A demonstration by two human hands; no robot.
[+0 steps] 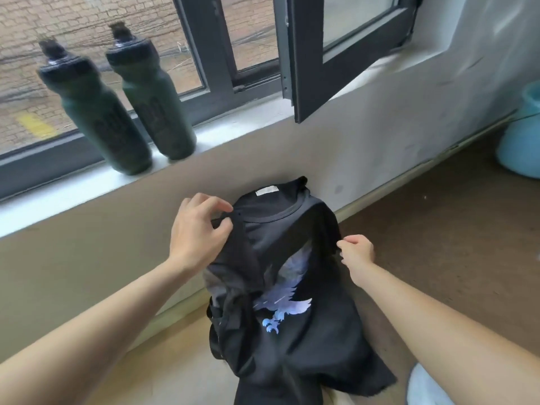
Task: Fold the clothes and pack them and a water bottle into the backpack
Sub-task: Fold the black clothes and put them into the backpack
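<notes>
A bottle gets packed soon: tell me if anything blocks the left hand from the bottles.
Nothing visible does. The left hand pinches the shirt; only open air lies between it and the bottles on the sill.

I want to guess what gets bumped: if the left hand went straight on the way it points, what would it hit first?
The left hand pinches the shirt, so it would press into that cloth first. Beyond it, likely the wall, though depth is unclear.

You've got a black t-shirt with a pale blue-lilac bird print and white neck label. Both left bottle and right bottle: dark green, black caps. Dark grey window frame. Light blue tub far right. Brown floor, beige wall.
</notes>
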